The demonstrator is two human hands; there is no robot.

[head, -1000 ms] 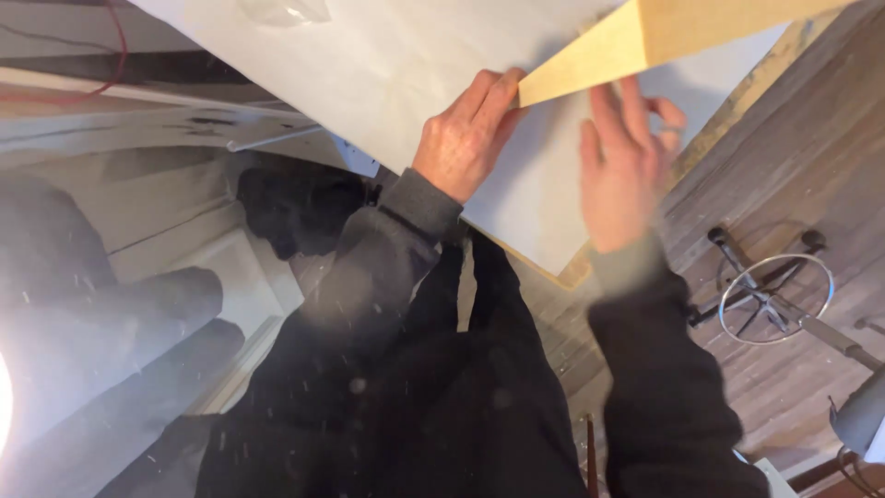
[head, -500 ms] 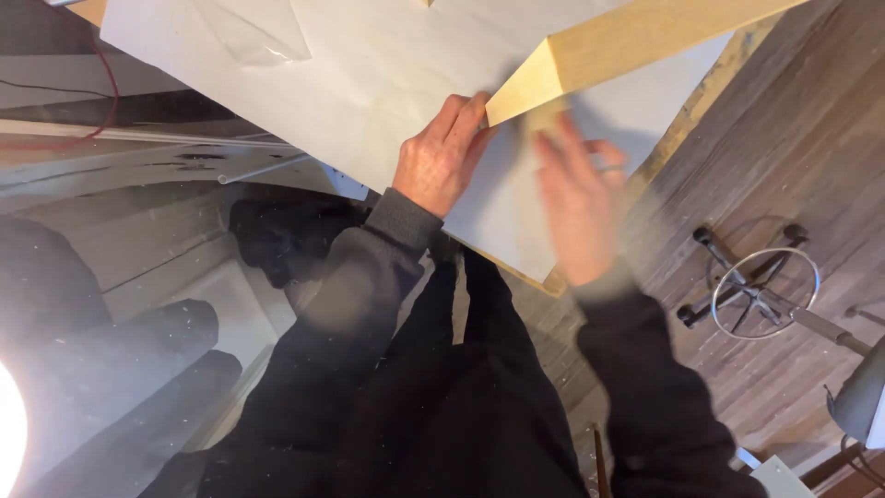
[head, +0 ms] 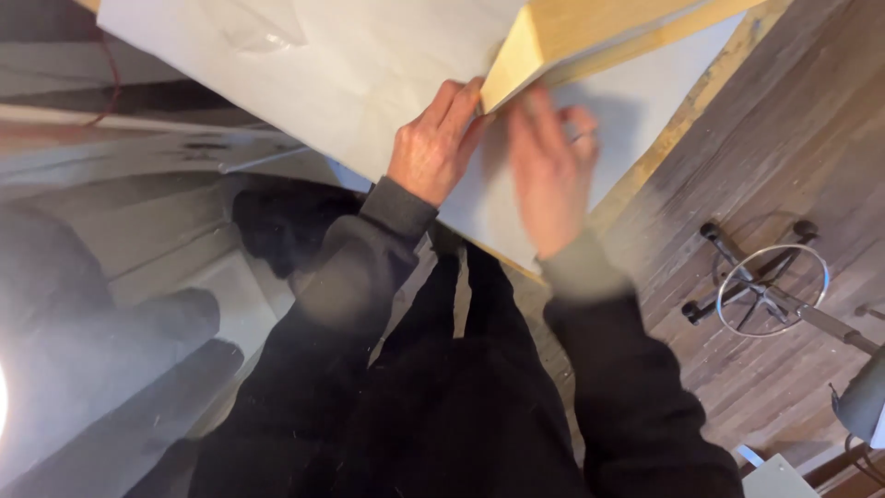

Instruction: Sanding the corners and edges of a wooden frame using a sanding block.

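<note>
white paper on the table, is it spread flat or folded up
Spread flat. The white paper lies open across the table, with both hands and the wooden block resting on it.

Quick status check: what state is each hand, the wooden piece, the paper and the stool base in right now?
left hand: flat on the paper, fingertips at the wooden piece's corner.
right hand: blurred, fingers spread beside that corner.
wooden piece: lying on the paper, corner at the fingertips.
white paper sheet: spread flat on the table.
stool base: standing on the floor.
</note>
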